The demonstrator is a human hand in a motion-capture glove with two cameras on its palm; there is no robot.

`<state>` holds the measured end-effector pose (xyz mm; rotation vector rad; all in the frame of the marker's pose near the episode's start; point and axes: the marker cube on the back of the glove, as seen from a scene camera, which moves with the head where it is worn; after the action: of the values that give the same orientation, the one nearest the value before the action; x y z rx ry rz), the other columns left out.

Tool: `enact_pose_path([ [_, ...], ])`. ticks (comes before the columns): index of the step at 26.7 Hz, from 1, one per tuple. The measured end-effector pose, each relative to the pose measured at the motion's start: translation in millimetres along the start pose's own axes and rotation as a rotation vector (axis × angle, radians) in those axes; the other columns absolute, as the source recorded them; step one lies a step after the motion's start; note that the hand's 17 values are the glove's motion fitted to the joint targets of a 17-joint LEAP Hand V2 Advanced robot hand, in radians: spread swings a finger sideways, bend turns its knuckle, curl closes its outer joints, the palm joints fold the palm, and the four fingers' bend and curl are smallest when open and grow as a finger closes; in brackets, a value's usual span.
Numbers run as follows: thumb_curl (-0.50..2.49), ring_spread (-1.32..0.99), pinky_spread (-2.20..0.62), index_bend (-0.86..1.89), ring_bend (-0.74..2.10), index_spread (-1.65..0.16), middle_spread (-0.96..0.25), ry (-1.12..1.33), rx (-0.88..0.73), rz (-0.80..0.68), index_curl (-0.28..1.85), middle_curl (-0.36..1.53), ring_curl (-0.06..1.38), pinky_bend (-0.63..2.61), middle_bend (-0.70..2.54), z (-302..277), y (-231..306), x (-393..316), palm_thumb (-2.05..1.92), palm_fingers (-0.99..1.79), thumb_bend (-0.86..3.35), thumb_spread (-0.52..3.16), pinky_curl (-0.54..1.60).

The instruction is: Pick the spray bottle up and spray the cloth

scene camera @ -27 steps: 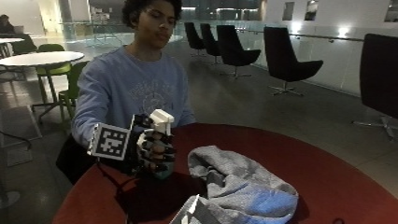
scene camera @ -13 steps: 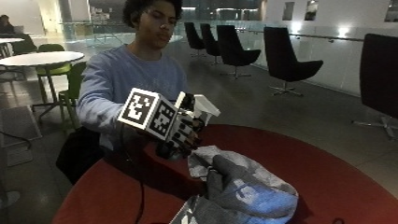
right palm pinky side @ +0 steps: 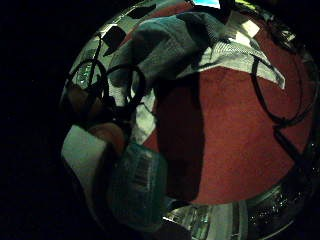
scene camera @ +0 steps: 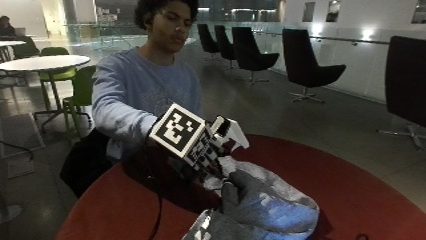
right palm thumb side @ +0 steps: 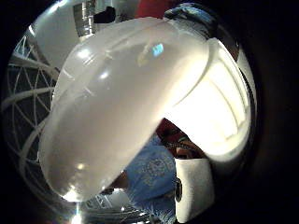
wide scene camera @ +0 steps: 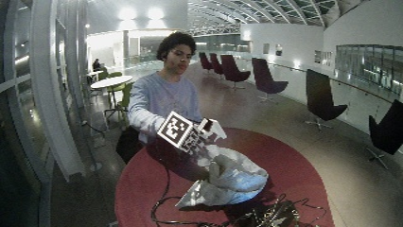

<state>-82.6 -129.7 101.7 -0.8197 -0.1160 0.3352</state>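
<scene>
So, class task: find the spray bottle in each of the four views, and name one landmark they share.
Outside view: bottle in the gloved hand, above the cloth.
Wide outside view: bottle held over the red table.
Little finger palm view: teal body beside the palm.
Thumb palm view: white head fills the picture.
Shared landmark: the cloth.

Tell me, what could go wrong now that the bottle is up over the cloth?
1. The right hand holds the bottle right above the cloth. If the nozzle points off to the side, the spray may land on the red table instead.
2. Cables lie on the table beside the cloth. Stray mist could wet them.
3. The cloth is bunched in a heap, so probably only its top folds get wet.
</scene>
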Motion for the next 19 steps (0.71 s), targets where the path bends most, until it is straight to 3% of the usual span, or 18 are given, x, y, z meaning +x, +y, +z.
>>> enact_pose_path([
  [10,0.60,-0.05,0.08,0.18,0.60,-0.21,-0.05,0.029,-0.120,0.087,0.44,0.45,0.40,0.30,0.26,13,-8,2,0.93,1.22,-0.03,0.68,0.35],
  [19,0.62,-0.05,0.08,0.17,0.60,-0.21,-0.05,0.017,-0.116,0.103,0.46,0.46,0.41,0.30,0.27,15,-13,-2,0.92,1.21,-0.03,0.68,0.35],
])
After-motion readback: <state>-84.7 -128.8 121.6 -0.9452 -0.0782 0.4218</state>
